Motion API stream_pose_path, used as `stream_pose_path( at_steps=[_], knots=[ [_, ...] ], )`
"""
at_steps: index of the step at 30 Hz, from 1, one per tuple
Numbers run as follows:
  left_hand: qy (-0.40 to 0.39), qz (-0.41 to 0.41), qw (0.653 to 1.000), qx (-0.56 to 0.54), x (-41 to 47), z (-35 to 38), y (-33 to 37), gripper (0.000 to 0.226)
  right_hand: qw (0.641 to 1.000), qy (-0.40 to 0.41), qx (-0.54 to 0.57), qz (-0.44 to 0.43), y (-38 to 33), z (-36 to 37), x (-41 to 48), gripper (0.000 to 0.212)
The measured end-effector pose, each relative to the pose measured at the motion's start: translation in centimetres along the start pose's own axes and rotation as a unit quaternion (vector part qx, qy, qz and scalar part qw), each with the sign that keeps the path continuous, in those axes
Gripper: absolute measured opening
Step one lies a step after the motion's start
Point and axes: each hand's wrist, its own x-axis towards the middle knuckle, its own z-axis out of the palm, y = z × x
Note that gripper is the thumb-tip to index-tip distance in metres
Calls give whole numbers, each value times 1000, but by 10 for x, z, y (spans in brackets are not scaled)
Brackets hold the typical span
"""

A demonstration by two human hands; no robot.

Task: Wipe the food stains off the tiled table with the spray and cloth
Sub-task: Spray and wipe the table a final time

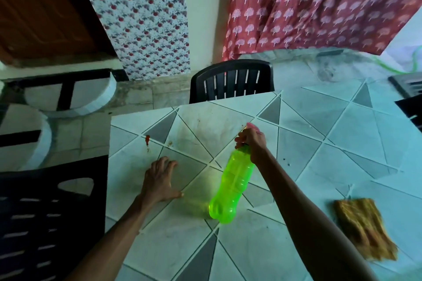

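The green spray bottle (233,183) hangs tilted over the middle of the desk (342,139), its head gripped by the right hand (251,141). The left hand (159,180) lies spread flat near the left edge. This looks like the spraying step; next, aim at the red stain (147,139), then fetch the cloth (363,230) lying by the right edge.

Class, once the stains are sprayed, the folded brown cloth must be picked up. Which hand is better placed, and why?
Probably the right hand: the folded brown cloth lies on its side of the tiled table, though it must first put down the green plastic spray bottle. The left hand is free but would reach across.
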Motion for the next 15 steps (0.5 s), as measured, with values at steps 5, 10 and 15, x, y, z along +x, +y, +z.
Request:
stream_pose_path(
  at_steps=[5,10,15],
  knots=[
    [38,9,999,-10,-1,11,-7,101,999,36,2,-2,1,14,10,22],
    [68,18,997,-35,-5,16,-11,99,999,-25,20,3,0,27,2,32],
    [74,5,996,-56,-14,18,-17,97,996,-86,6,22,16,70,-19,43]
  ],
)
